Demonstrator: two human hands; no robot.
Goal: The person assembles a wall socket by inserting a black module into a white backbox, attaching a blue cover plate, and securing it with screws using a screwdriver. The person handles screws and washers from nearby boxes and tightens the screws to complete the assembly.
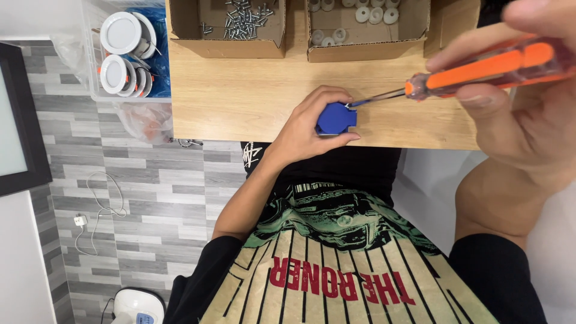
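Note:
My left hand (309,123) grips a small blue plastic part (336,118) against the wooden table (240,102) near its front edge. My right hand (522,90) holds a screwdriver (480,69) with an orange and clear handle. Its metal shaft slants down to the left, and the tip touches the top right of the blue part.
A cardboard box of screws (240,21) and a cardboard box of white round parts (360,24) stand at the back of the table. A clear bin with round white lamp fittings (123,54) sits left of the table. A white cable (99,210) lies on the grey floor.

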